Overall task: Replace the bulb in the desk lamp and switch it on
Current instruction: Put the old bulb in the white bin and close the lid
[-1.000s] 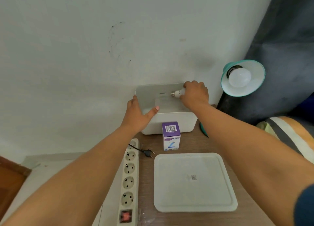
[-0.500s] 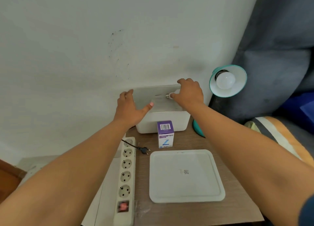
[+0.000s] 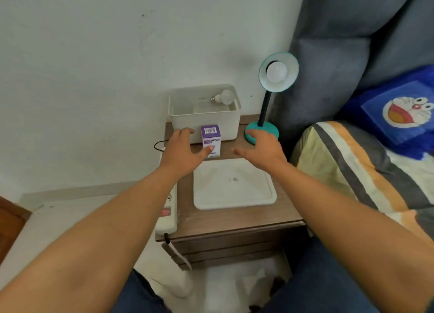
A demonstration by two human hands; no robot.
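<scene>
The bed (image 3: 357, 171) with a striped cover occupies the right side of the scene, and a blue cushion (image 3: 399, 110) lies at its far end. The wooden worktop (image 3: 234, 221) stands just left of the bed, against the wall. A flat white lid (image 3: 234, 190) lies on the near centre of the worktop. A white bin (image 3: 204, 124) stands open at the far edge, touching the wall. The desk lamp (image 3: 265, 106) stands right of the bin on a teal base, with its teal shade tilted toward the camera and a white lamp bulb (image 3: 276, 71) seated in the socket. A white power strip (image 3: 168, 218) lies along the left edge of the worktop. The left hand (image 3: 182, 151) is held above the worktop with fingers spread and grips nothing; its thumb tip overlaps the lower face of the bulb box (image 3: 209, 134), and contact cannot be determined. The right hand (image 3: 260, 148) is likewise spread and unloaded, its fingertips over the near rim of the lamp base. The purple and white bulb box stands upright just in front of the bin. A loose bulb (image 3: 224, 97) lies on its side inside the bin at the far right, its screw cap pointing left.
</scene>
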